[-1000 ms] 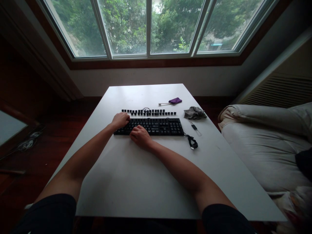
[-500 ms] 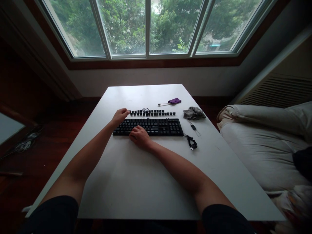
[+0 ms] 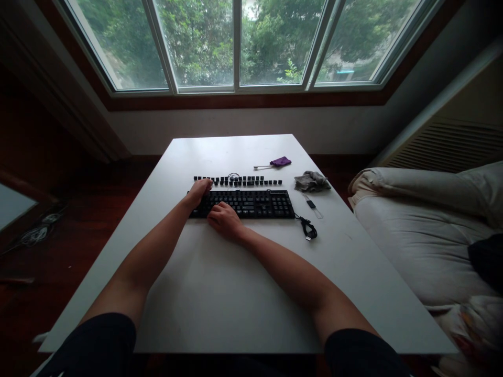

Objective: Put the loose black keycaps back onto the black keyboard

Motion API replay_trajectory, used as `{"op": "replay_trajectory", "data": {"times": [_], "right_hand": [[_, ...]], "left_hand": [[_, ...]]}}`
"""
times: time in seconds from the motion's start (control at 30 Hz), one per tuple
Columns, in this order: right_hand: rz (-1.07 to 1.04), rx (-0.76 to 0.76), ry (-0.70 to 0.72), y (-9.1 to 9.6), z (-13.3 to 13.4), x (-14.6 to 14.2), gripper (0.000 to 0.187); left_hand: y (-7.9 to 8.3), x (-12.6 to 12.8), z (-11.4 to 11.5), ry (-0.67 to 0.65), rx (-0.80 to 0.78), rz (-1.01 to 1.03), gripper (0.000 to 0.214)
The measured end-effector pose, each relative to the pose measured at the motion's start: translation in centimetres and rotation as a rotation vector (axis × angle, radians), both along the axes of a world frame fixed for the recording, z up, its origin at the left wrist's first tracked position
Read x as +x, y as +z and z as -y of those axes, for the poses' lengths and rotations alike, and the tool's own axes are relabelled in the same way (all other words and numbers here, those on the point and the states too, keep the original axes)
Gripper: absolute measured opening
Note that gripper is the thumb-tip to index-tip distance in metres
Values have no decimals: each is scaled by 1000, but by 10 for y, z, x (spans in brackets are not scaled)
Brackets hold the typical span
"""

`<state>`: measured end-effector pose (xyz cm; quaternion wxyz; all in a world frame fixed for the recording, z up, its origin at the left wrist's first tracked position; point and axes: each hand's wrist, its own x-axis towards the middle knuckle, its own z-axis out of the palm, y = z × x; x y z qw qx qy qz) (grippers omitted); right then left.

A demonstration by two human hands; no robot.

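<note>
A black keyboard [image 3: 255, 204] lies on the white table. Behind it stand loose black keycaps [image 3: 251, 180] in two rows. Over the keyboard's back left part, my left hand [image 3: 198, 191] has its fingers pinched together, the tips at the left end of the nearer keycap row. Whatever is between those fingertips is too small to make out. My right hand [image 3: 225, 220] rests on the front left part of the keyboard, fingers curled down onto the keys. Its fingertips are partly hidden, and what they hold, if anything, does not show.
Right of the keyboard are its coiled cable [image 3: 308, 229], a wire keycap puller [image 3: 313, 205] and a crumpled grey cloth [image 3: 312, 181]. Farther back lie a purple cloth [image 3: 280, 162] and a thin white stick [image 3: 262, 167]. A pale sofa [image 3: 412, 235] borders the right side.
My left hand has come right and slightly nearer, uncovering the left end of the far keycap row. My right hand stays in about the same place on the keyboard.
</note>
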<state>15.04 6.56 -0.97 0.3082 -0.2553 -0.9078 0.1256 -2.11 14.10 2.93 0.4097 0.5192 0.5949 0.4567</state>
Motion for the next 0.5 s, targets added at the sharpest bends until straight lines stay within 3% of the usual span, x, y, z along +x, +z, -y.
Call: {"op": "replay_trajectory", "data": {"times": [0.23, 0.5], "right_hand": [[-8, -1, 11, 0, 0, 0, 19], [-7, 4, 7, 1, -1, -2, 19]], "left_hand": [[8, -10, -3, 23, 102, 70, 27], [-5, 0, 0, -72, -2, 3, 31]]}}
